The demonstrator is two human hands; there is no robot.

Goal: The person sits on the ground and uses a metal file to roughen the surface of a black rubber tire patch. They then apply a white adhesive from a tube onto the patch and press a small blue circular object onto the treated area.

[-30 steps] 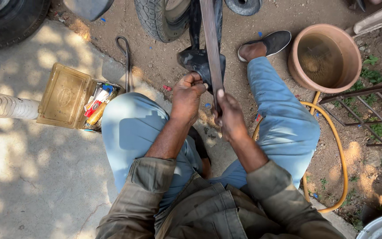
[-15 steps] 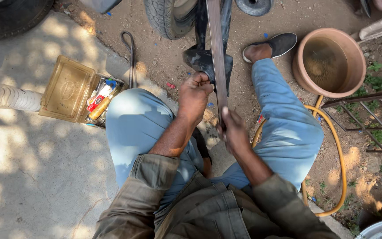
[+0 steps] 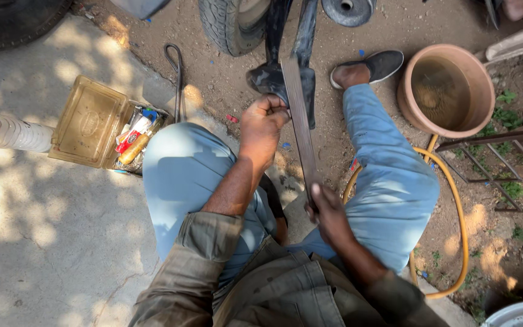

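Rubber strip (image 3: 298, 121) ran taut from the tyre (image 3: 225, 24) down between the knees, above dirt ground (image 3: 213, 79) edging sunlit concrete (image 3: 43, 230). Left hand (image 3: 261, 124) fisted around it; right hand (image 3: 328, 212) fingers pinched its lower end. Clay pot (image 3: 449, 91) and yellow hose (image 3: 455, 206) lay right.

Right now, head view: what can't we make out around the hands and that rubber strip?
- Rubber strip: upper end cut off by the top edge.
- Right hand: fingers hidden beneath the strip.
- Left hand: what it grips is hidden by its fist.
- Yellow box: contents too small to identify.
- Tyre: mostly out of frame.
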